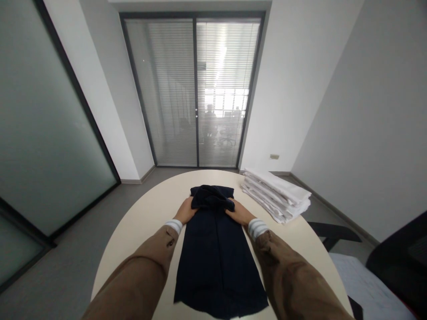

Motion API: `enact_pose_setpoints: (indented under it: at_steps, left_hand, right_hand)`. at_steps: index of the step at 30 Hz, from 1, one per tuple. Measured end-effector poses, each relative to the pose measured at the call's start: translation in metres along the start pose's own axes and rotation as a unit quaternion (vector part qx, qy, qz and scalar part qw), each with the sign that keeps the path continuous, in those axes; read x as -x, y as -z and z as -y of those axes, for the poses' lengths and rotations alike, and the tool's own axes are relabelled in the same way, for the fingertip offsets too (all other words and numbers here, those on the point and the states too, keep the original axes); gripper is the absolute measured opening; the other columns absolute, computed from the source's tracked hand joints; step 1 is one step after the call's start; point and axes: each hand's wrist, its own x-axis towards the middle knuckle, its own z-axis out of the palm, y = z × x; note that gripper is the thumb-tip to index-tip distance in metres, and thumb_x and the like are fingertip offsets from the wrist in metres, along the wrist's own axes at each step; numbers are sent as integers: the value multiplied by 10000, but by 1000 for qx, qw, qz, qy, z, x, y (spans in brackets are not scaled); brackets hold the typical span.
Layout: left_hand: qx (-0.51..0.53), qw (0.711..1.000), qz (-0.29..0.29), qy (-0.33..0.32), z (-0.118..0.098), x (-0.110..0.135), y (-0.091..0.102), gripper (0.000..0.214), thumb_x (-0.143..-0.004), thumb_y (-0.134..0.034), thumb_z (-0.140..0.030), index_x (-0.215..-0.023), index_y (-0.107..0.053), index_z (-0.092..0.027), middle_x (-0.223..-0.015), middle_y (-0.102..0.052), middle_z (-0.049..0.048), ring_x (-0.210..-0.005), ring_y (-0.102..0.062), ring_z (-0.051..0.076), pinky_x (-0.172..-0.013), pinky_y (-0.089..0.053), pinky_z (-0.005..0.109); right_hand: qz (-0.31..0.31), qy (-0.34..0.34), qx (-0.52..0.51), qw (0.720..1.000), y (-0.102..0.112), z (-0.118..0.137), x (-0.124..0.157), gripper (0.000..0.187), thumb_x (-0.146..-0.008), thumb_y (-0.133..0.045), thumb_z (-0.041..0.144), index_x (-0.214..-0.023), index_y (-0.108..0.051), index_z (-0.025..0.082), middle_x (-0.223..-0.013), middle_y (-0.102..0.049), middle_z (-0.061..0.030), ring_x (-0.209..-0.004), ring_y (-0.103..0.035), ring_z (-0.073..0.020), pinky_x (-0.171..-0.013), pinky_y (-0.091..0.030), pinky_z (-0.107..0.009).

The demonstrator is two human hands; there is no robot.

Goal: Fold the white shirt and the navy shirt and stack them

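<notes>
A dark navy garment [216, 258], which looks like a shirt, lies lengthwise on the round cream table [136, 235], narrow at the far end and wider towards me. Its far part is bunched up in a raised fold. My left hand [187, 210] grips the left edge of that fold, the fingertips hidden under the cloth. On the opposite edge, my right hand [240, 212] holds the fold in the same way, thumb near the cloth and fingers partly covered.
A stack of folded white cloths [275, 195] stands at the table's far right edge. Beyond the right side is a black chair [400, 262] with pale cloth [363, 284] on its seat. Glass doors with blinds [196, 93] are behind the table.
</notes>
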Motion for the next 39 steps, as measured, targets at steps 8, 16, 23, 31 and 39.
enact_pose_setpoints:
  at_steps: [8, 16, 23, 31, 39]
  left_hand:
    - [4, 998, -62, -28, -14, 11, 7, 262, -859, -654, -313, -1069, -674, -159, -1102, -685, 111, -1068, -609, 278, -977, -459, 418]
    - [31, 987, -106, -113, -70, 44, 46, 206, -861, -623, -232, -1056, -672, -188, -1108, -655, 91, -1068, -606, 241, -975, -474, 401]
    - [-49, 974, 141, -173, -74, 111, 58, 330, -853, -578, -160, -1126, -722, -276, -1083, -667, 88, -1023, -611, 239, -899, -510, 378]
    - [-52, 969, 150, -187, -77, 124, 58, 371, -803, -530, -82, -1089, -696, -251, -1062, -669, 90, -1007, -615, 227, -898, -506, 369]
    - [-67, 950, 221, -211, -80, 124, 67, 547, -822, -611, -481, -1323, -599, -262, -1378, -554, 124, -1234, -527, 325, -1031, -440, 428]
  right_hand:
    - [-45, 37, -55, 997, 16, 24, 15, 297, -918, -499, 243, -1210, -545, 218, -1151, -657, -60, -1067, -619, -229, -979, -450, -410]
    - [-54, 130, -43, 989, 48, 76, 53, 449, -897, -526, 183, -1342, -536, 245, -1372, -569, -99, -1293, -514, -258, -1132, -366, -472]
    - [139, 139, -15, 980, 43, 81, 116, 713, -711, -534, 39, -1388, -541, 264, -1438, -522, -92, -1389, -418, -279, -1180, -311, -491]
    - [117, 144, -15, 982, 41, 71, 128, 743, -617, -495, -1, -1287, -646, 281, -1355, -580, -81, -1289, -518, -267, -1129, -378, -462]
    - [177, 121, -29, 976, 47, 73, 130, 701, -576, -591, 33, -1217, -704, 294, -1312, -590, -81, -1224, -560, -290, -1076, -426, -462]
